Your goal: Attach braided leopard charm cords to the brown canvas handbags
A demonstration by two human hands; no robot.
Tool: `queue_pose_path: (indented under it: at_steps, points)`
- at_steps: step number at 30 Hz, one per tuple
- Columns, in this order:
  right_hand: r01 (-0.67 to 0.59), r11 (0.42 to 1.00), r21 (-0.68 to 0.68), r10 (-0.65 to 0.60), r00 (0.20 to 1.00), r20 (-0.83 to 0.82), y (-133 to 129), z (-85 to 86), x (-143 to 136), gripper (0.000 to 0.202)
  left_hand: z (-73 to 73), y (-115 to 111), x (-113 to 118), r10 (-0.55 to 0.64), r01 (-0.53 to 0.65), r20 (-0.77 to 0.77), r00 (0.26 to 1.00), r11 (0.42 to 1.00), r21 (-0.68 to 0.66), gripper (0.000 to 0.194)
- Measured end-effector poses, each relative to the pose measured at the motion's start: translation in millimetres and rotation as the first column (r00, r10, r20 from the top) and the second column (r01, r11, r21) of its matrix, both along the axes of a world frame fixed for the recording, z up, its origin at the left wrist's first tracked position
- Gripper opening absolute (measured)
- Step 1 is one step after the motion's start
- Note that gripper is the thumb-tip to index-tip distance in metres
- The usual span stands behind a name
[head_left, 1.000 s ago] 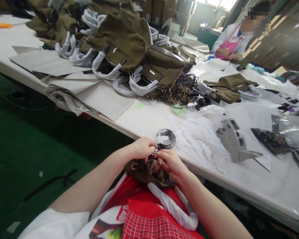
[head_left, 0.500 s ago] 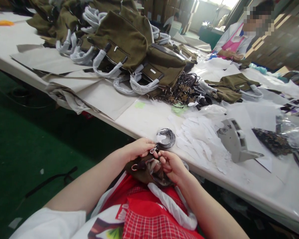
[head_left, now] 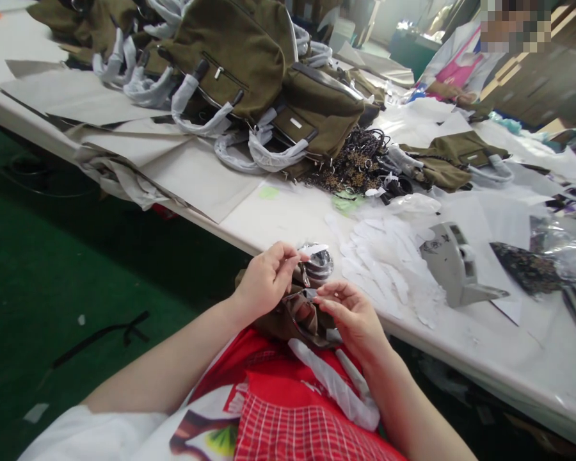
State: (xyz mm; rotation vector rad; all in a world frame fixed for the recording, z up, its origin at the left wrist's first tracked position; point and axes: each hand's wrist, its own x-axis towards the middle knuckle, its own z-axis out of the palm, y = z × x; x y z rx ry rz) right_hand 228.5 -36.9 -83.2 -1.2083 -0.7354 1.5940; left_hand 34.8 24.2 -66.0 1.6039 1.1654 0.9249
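Observation:
My left hand [head_left: 270, 276] pinches a thin white strip [head_left: 317, 250] between thumb and forefinger. Behind the strip a coiled strap [head_left: 321, 265] in clear plastic lies at the table edge, with a metal clasp [head_left: 306, 280] hanging from it. My right hand [head_left: 349, 310] has thumb and forefinger together at a small pale piece [head_left: 311, 292], too small to make out. Below both hands an olive handbag [head_left: 266, 324] rests on my lap, its zipped top partly open with the lining showing. One white-wrapped handle [head_left: 324, 374] droops over my red apron.
Several olive handbags [head_left: 230, 57] with wrapped handles crowd the far side of the table. White paper strips [head_left: 379, 262] and a grey tape dispenser [head_left: 446, 262] lie to the right. Dark patterned straps [head_left: 350, 163] are heaped mid-table. A person in a pink apron [head_left: 461, 67] stands beyond.
My hands have moved apart. My left hand has risen from the clasp, with the white strip at its fingertips, and my right hand has shifted right. The view has tilted slightly downward.

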Motion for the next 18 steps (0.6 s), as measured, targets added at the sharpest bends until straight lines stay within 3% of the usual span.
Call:
queue_pose_path:
  at_steps: [3,5,11,18]
  points:
    - [0.030,0.999,0.036,-0.034,0.991,0.126,2.3,-0.1,0.5,0.026,0.4,0.2,8.6,-0.063,0.118,0.272,0.960,0.975,-0.190,0.019]
    - [0.041,0.996,0.075,-0.059,0.964,0.259,2.7,0.6,0.8,0.028,-0.9,0.5,12.0,-0.082,0.179,0.349,0.933,0.950,-0.255,0.016]
    - [-0.045,0.973,0.227,-0.072,0.874,0.481,0.0,2.9,4.4,0.023,-3.0,-2.6,11.5,-0.136,0.264,0.330,0.934,0.885,-0.383,0.011]
    - [-0.132,0.951,0.279,-0.035,0.852,0.522,0.8,3.5,5.7,0.014,-4.4,-3.9,9.0,-0.318,0.365,0.196,0.928,0.884,-0.293,0.014]
